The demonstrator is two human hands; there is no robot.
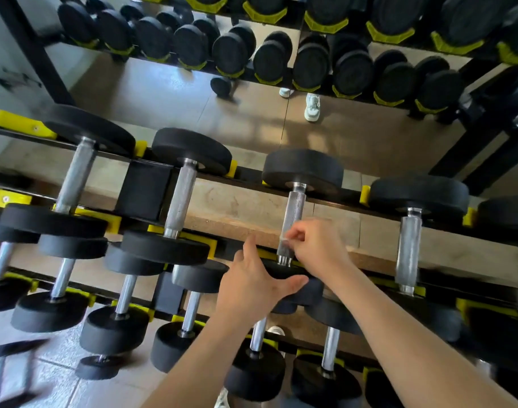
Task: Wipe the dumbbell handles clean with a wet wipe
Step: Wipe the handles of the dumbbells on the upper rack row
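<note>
A black dumbbell with a knurled steel handle (294, 213) lies on the top rack tier, near centre. My right hand (316, 245) is curled against the lower end of that handle and pinches a small, thin, nearly clear bit of wipe (283, 238) onto the metal. My left hand (251, 281) rests with spread fingers on the dumbbell's near black head (302, 291), thumb along its front. The far head (303, 169) sits against the mirror.
More dumbbells (179, 198) sit left and right on the same tier in yellow cradles (113, 220). Lower tiers (125, 301) hold smaller dumbbells. A mirror behind the rack reflects other racks (310, 63) and white shoes (312, 107). Tiled floor lies at bottom left.
</note>
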